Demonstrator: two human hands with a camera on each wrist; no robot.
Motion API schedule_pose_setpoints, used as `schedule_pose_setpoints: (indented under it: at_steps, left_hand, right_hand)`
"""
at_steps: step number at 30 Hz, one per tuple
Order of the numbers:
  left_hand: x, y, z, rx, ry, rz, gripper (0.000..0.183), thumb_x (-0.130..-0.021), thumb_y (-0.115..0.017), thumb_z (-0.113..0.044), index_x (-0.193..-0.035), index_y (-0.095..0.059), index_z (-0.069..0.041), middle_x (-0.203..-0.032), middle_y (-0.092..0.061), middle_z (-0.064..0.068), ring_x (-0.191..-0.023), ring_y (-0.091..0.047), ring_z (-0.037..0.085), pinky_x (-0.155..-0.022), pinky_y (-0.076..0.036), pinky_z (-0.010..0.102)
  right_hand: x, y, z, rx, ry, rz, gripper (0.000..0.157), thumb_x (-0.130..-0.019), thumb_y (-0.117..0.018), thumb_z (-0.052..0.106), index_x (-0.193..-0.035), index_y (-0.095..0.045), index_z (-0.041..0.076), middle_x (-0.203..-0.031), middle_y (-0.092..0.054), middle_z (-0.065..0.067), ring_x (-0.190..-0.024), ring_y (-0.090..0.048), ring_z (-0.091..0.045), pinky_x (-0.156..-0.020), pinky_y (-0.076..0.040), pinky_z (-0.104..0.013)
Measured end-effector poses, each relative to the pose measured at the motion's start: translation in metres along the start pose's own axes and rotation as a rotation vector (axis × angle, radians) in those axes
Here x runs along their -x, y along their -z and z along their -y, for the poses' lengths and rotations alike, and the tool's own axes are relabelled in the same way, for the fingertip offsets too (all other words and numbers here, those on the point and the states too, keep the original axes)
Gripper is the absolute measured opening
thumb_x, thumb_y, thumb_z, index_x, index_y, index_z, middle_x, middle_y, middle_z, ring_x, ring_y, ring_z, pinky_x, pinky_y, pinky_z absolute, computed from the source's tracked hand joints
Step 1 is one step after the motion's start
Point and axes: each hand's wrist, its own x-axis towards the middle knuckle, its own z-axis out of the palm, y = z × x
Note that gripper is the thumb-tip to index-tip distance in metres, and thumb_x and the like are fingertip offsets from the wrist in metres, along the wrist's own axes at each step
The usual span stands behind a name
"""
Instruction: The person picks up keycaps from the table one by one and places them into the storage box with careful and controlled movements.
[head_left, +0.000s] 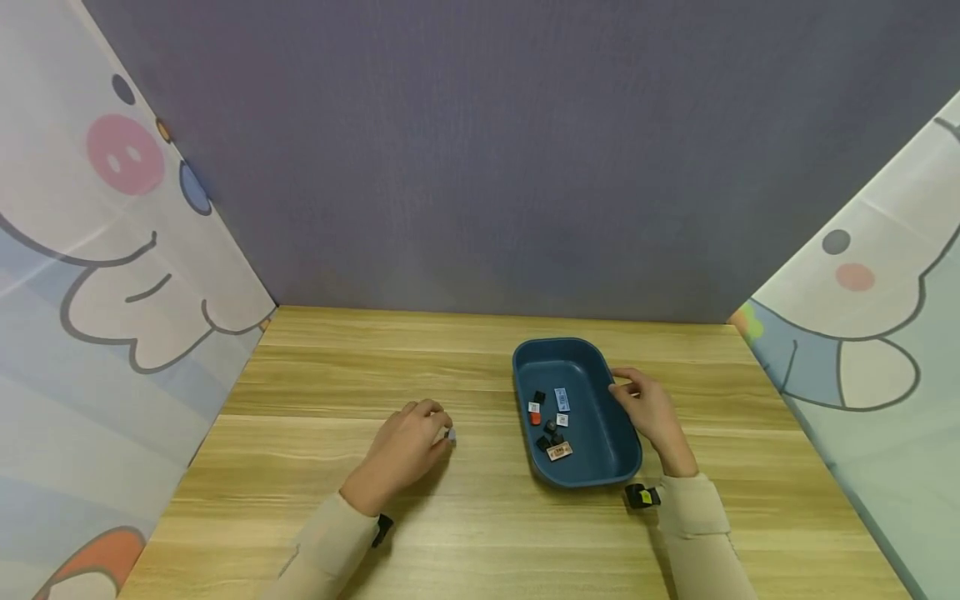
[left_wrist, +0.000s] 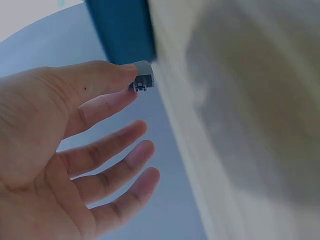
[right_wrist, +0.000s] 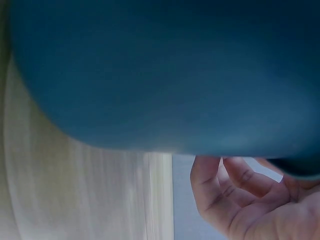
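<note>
Between the thumb and index finger of my left hand [head_left: 408, 437] is a small grey-and-black piece [left_wrist: 143, 76], with a rounded grey top and a dark, hollow-looking side. The other left fingers are spread apart, low over the table. My right hand [head_left: 651, 414] grips the right rim of a dark blue bin [head_left: 588, 400], its thumb over the edge. Part of that hand is hidden behind the bin wall in the right wrist view. The bin holds several small black pieces [head_left: 543, 443], a red piece [head_left: 536, 418], a pale blue label [head_left: 562, 400] and a tan label [head_left: 559, 451].
Light wood-grained table [head_left: 315, 467] lies under both hands. A grey panel [head_left: 480, 167] rises along its back edge, and printed cartoon sheets [head_left: 135, 300] stand at both sides. White labels [head_left: 562, 421] also lie in the bin.
</note>
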Motion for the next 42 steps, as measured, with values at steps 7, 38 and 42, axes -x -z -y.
schedule_pose_setpoints:
  at_steps: [7, 38, 42]
  left_hand:
    - [-0.028, 0.012, -0.024, -0.032, -0.096, -0.042, 0.016, -0.088, -0.08, -0.023, -0.102, -0.075, -0.015, -0.115, -0.066, 0.007, -0.097, -0.065, 0.027, -0.077, -0.057, 0.039]
    - [-0.071, 0.013, -0.075, 0.025, -0.19, -0.01, 0.021, -0.094, -0.073, -0.027, -0.112, -0.074, -0.017, -0.117, -0.064, 0.003, -0.102, -0.061, 0.021, -0.078, -0.055, 0.036]
    - [-0.071, 0.013, -0.073, 0.02, -0.183, -0.005, 0.021, -0.094, -0.073, -0.026, -0.113, -0.074, -0.017, -0.118, -0.064, 0.002, -0.105, -0.061, 0.021, -0.08, -0.055, 0.037]
  right_hand:
    - [0.002, -0.001, 0.0, -0.011, -0.003, 0.0, 0.036, -0.101, -0.061, 0.015, -0.133, -0.061, 0.0, -0.103, -0.069, -0.023, -0.091, -0.066, -0.038, -0.067, -0.054, -0.043]
    - [0.002, -0.007, 0.007, -0.007, 0.033, -0.021, 0.033, -0.1, -0.063, 0.013, -0.13, -0.063, -0.001, -0.099, -0.07, -0.022, -0.088, -0.067, -0.037, -0.064, -0.054, -0.041]
    - [0.0, -0.008, 0.006, -0.004, 0.027, -0.022, 0.033, -0.1, -0.063, 0.013, -0.13, -0.063, 0.0, -0.098, -0.07, -0.022, -0.087, -0.066, -0.037, -0.063, -0.054, -0.04]
